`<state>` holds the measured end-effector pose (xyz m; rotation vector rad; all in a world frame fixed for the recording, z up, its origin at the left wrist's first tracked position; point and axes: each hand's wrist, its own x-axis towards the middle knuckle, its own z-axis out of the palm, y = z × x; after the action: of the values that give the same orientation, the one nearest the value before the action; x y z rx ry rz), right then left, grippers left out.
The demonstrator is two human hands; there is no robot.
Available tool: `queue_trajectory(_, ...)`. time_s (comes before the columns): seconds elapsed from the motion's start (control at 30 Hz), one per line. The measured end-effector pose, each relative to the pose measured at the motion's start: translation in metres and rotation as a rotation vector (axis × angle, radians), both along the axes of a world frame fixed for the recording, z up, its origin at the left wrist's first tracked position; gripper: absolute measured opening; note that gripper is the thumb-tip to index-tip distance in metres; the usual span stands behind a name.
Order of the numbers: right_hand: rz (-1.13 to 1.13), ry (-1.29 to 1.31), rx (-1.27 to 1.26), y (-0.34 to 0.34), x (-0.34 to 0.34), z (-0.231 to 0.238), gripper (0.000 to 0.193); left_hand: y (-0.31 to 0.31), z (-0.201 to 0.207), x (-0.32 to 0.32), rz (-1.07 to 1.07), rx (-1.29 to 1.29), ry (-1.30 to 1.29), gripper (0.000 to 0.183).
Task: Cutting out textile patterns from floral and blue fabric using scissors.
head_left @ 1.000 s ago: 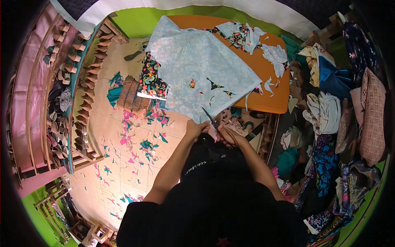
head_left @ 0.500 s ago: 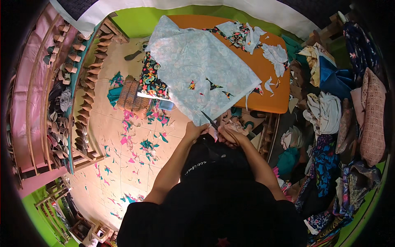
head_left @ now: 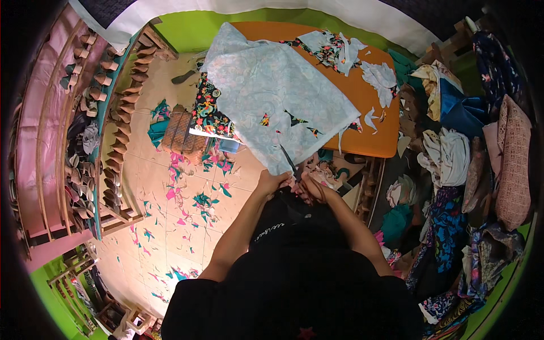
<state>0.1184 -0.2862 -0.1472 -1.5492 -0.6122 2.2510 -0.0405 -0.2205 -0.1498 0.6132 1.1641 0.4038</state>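
Scissors (head_left: 290, 161) sit in our right hand (head_left: 310, 186), fingers closed through the handles, dark blades pointing up and away into the near edge of the cloth (head_left: 272, 96). We cannot tell how far apart the blades stand. Our left hand (head_left: 271, 182) is closed on the hanging lower edge of the same cloth, just left of the blades, the two hands nearly touching.

The cloth is pale blue with a faint pattern, its darker floral side showing through small cut-outs near the middle. It lies spread over the left half of an orange table (head_left: 368, 113) and drapes over the near-left corner toward us. On the far part of the table lie cut pieces (head_left: 340, 48), white and floral, some overlapping.

Left of the table, on the tiled floor (head_left: 170, 226), we note a woven basket (head_left: 181, 133) with a dark floral fabric (head_left: 209, 110) just beside it. Scraps (head_left: 204, 198) in pink and teal are scattered across the tiles. Wooden racks (head_left: 96, 130) curve along the left. To our right, heaped fabrics (head_left: 453, 158) of many colours stand in a pile near the table's end.
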Motion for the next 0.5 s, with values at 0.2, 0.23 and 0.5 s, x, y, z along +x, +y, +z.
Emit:
queue_trajectory(0.2, 0.016, -0.007, -0.037, 0.005, -0.003, 0.017, 0.082, 0.002, 0.001, -0.006, -0.007, 0.002, -0.009, 0.013)
queue_trajectory(0.23, 0.041, -0.082, -0.027, 0.005, -0.003, 0.023, 0.08, 0.002, 0.001, -0.005, -0.008, 0.002, -0.009, 0.013)
queue_trajectory(0.5, 0.206, -0.318, 0.329, -0.001, -0.001, 0.013, 0.08, 0.002, 0.013, 0.001, 0.199, -0.125, -0.02, 0.022)
